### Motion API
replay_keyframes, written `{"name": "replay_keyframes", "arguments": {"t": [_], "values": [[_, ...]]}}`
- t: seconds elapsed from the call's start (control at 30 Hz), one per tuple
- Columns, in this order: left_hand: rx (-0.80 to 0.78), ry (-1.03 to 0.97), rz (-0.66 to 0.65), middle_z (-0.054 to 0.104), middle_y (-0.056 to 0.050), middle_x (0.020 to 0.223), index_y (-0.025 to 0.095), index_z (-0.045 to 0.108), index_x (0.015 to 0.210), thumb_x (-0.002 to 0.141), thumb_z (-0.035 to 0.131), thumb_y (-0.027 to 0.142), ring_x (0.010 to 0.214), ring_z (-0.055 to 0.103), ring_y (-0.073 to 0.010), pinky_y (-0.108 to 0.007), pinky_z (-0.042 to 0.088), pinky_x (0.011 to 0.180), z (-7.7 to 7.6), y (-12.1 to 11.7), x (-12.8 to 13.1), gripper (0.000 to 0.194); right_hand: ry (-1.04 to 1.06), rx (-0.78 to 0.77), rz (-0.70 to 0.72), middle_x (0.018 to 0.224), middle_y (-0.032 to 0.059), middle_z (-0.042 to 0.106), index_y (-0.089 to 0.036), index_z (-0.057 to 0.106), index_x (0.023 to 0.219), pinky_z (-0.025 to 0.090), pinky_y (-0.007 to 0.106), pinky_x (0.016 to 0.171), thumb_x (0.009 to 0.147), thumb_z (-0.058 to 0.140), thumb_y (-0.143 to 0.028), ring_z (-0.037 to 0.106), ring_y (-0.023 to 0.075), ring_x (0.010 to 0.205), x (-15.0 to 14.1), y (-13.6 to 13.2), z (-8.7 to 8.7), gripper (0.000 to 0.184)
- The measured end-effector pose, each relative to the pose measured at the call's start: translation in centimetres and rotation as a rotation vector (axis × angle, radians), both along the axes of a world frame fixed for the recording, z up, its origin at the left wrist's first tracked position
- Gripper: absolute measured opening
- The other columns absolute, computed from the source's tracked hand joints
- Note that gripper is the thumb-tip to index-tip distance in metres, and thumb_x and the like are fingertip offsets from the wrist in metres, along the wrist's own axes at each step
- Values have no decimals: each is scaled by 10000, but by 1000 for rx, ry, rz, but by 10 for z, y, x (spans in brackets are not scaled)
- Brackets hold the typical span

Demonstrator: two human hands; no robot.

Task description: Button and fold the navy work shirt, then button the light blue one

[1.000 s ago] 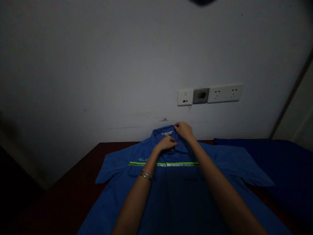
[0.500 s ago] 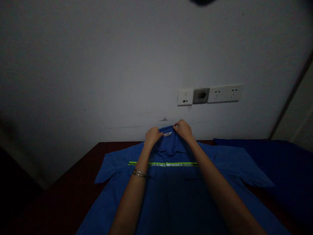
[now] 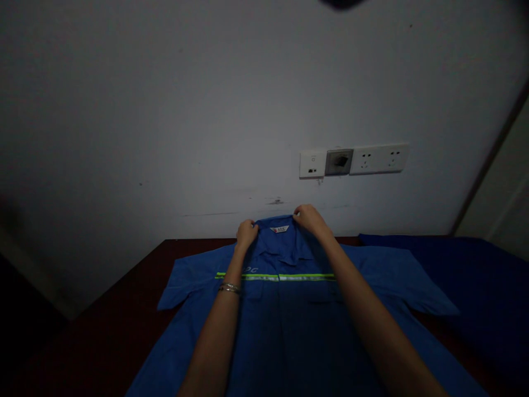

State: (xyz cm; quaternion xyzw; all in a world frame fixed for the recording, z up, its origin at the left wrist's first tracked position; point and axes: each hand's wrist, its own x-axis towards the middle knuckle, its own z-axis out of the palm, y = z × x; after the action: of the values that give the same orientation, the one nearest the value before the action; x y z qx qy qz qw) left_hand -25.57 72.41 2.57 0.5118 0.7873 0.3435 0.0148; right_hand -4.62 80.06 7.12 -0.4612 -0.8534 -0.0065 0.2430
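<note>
A blue short-sleeved work shirt (image 3: 260, 320) lies front up and spread out, with a yellow-green and silver reflective strip (image 3: 306, 277) across its chest. Its collar stands up at the far end, showing a white label (image 3: 279, 229) inside the neck. My left hand (image 3: 247, 232) pinches the left side of the collar between thumb and fingers. At the collar's right side, my right hand (image 3: 309, 218) grips the edge in the same manner. My forearms cover parts of the shirt's front, including some of the chest lettering.
The shirt rests on a dark red tabletop (image 3: 124, 309) against a pale wall (image 3: 165, 110). Wall sockets and switches (image 3: 363, 161) sit above the table's back edge. A dark blue cloth (image 3: 479, 270) lies at the right, partly beneath the shirt's sleeve.
My left hand has moved from the neck opening up and left to the collar's left side and now grips it. The collar is spread wider. My right hand has stayed at its right corner.
</note>
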Motion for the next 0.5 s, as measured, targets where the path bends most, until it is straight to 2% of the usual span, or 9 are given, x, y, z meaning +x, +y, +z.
{"name": "replay_keyframes", "arguments": {"t": [0.1, 0.17, 0.23, 0.3, 0.4, 0.5], "values": [[61, -297, -47, 655, -70, 689, 113, 594, 1002, 812, 418, 246, 554, 610, -131, -211, 450, 539, -6, 8, -2, 291, -5, -56, -68, 945, 184, 660, -87, 657, 931, 415, 236, 724, 850, 407, -269, 619, 198, 877, 0, 2, -7, 320], [76, -391, -57, 646, -56, 661, 105, 575, 1033, 822, 395, 232, 494, 591, -115, -194, 441, 484, -13, 12, -1, 304, -34, -123, -62, 960, 170, 658, -106, 638, 963, 424, 244, 708, 829, 458, -372, 621, 203, 870, 0, 5, -14, 348], [73, -410, -48, 642, -53, 649, 97, 571, 1031, 824, 394, 218, 484, 587, -107, -178, 435, 461, -21, 16, 0, 299, -88, -183, -47, 999, 149, 651, -135, 611, 1020, 435, 263, 703, 750, 552, -467, 616, 223, 893, 0, 8, -22, 432], [65, -428, -47, 639, -51, 628, 90, 585, 1001, 822, 406, 208, 471, 580, -102, -169, 431, 449, -30, 18, 1, 279, -141, -214, -54, 1043, 142, 637, -150, 590, 1058, 443, 284, 707, 698, 603, -487, 604, 248, 934, -1, 10, -32, 493], [56, -438, -51, 629, -44, 593, 92, 615, 933, 815, 428, 201, 427, 553, -96, -174, 424, 437, -39, 20, -1, 246, -157, -227, -89, 1071, 156, 622, -145, 593, 1055, 444, 309, 734, 721, 591, -444, 587, 269, 977, -5, 13, -49, 449], [67, -432, -35, 623, -40, 575, 101, 638, 871, 795, 472, 212, 441, 552, -103, -182, 425, 454, -42, 22, -6, 214, -75, -235, -151, 1062, 176, 618, -129, 603, 1041, 436, 325, 767, 774, 533, -390, 581, 271, 993, -10, 14, -67, 379]]}}
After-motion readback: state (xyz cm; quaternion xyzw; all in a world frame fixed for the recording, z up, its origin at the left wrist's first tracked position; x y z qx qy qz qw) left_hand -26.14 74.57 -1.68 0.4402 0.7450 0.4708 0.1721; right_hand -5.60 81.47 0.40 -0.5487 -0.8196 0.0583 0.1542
